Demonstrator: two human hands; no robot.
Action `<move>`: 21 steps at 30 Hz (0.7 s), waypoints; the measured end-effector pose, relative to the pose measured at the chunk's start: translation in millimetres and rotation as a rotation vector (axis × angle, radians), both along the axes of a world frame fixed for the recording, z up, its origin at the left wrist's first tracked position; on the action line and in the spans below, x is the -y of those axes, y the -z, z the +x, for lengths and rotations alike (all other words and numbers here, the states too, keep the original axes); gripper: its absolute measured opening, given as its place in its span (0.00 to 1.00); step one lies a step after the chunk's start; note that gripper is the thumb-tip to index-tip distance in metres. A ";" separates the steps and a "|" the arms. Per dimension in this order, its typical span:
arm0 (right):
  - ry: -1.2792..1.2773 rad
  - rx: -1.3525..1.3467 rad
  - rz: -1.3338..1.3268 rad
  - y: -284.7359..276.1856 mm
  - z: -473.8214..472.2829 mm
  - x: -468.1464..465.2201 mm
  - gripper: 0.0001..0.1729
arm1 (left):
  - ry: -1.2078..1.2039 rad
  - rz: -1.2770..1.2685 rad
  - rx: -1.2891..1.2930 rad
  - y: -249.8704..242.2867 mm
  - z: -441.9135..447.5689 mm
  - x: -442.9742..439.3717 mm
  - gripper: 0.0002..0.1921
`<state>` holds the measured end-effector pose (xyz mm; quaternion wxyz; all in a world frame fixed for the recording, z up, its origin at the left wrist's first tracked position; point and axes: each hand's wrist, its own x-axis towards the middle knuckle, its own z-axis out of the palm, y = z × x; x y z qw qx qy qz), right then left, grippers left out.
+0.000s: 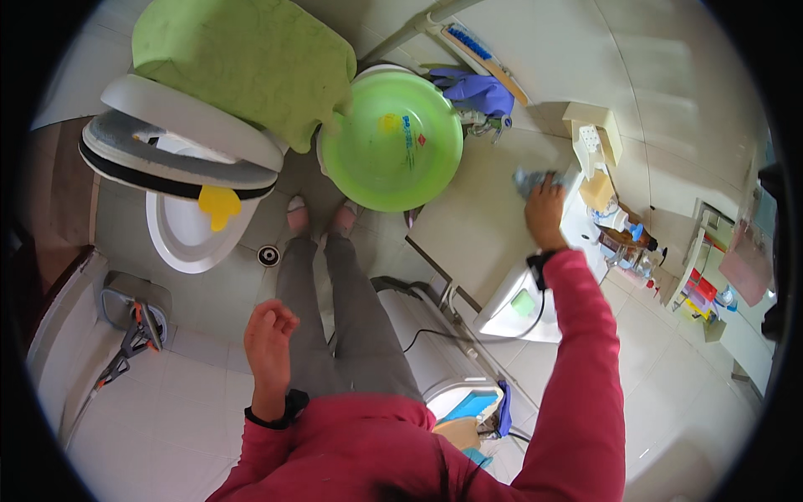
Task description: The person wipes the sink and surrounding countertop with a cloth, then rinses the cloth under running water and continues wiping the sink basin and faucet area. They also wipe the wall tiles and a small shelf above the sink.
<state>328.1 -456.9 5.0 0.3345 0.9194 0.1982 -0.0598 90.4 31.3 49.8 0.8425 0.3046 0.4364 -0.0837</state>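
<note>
My right hand point(544, 210) presses a crumpled grey-blue cloth point(529, 181) onto the greyish countertop point(486, 216), close to the raised white edge of the washbasin point(574, 226). Most of that basin is hidden by my forearm. Held in front of my body, my left hand point(271, 345) is empty, its fingers loosely bent. A light-green plastic basin point(392, 169) stands just beyond the counter's far left corner.
A toilet point(188, 245) with a partly raised seat and a green cover point(244, 63) stands ahead left. Pump bottles point(627, 241) and a yellow sponge point(596, 190) line the wall side. Purple rubber gloves point(480, 93) hang near a brush point(483, 56). A mop point(135, 332) leans left.
</note>
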 end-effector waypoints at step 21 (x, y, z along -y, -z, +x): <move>0.245 -0.155 -0.182 45.7 43.3 13.8 0.19 | -0.188 0.056 -0.035 10.4 -25.6 -27.7 0.12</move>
